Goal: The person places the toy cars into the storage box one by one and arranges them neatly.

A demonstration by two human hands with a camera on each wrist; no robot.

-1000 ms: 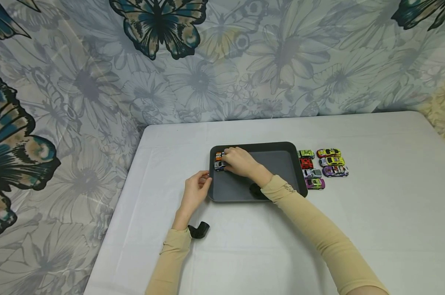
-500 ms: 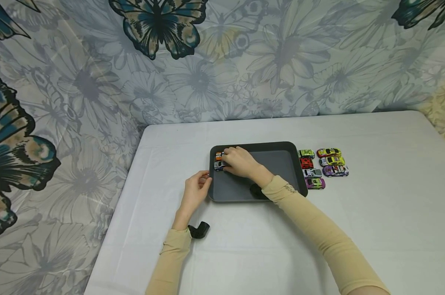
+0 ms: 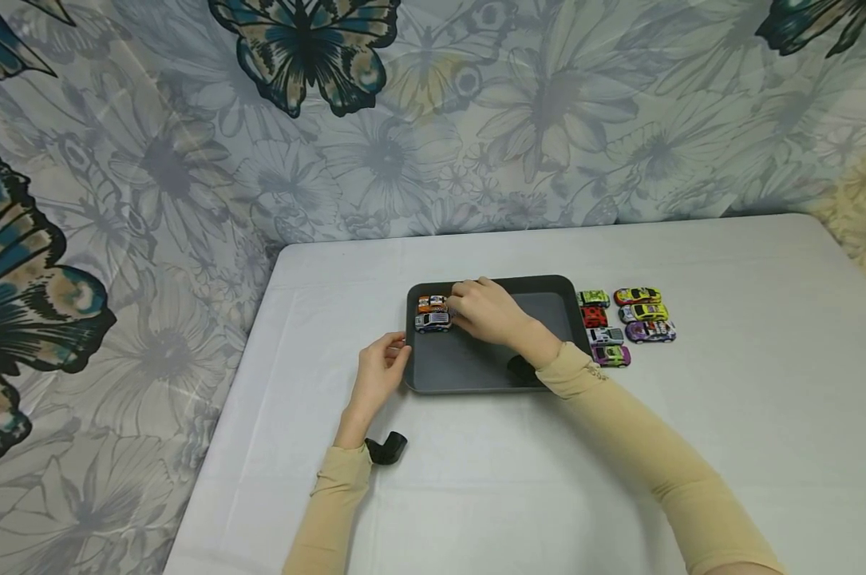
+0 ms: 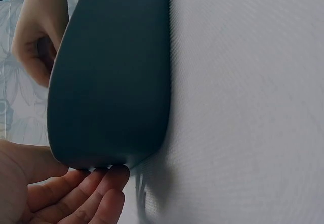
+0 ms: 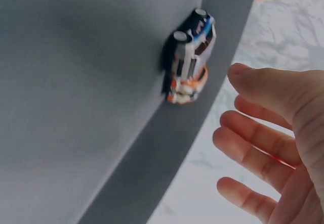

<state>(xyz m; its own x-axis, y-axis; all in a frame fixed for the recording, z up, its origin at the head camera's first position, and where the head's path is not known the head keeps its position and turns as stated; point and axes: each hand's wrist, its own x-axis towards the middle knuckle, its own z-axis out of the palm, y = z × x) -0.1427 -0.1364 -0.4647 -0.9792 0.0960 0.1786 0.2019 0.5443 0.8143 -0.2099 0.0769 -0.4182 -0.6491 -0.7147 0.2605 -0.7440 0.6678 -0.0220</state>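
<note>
Inside the dark grey tray (image 3: pixel 490 383), at its left end, two toy cars stand side by side: an orange-and-white one (image 3: pixel 433 303) and a silver-and-blue one (image 3: pixel 433 322). My right hand (image 3: pixel 492 313) is above the tray just right of them. In the right wrist view its fingers (image 5: pixel 243 143) are spread and loosely bent, apart from the cars, with nothing between them. My left hand (image 3: pixel 381 367) holds the tray's left edge. The left wrist view has the thumb at the rim and fingertips (image 4: pixel 119 176) against the outer wall.
Right of the tray, several more toy cars stand in two columns, among them a red one (image 3: pixel 595 317) and a purple one (image 3: pixel 650 331). The white-covered table (image 3: pixel 476 479) meets a patterned cloth backdrop (image 3: pixel 389 160). A black wrist camera (image 3: pixel 387 449) juts from the left wrist.
My right hand has let go of the toy cars at the tray's left end and moved slightly right, uncovering both. My left hand stays at the tray edge.
</note>
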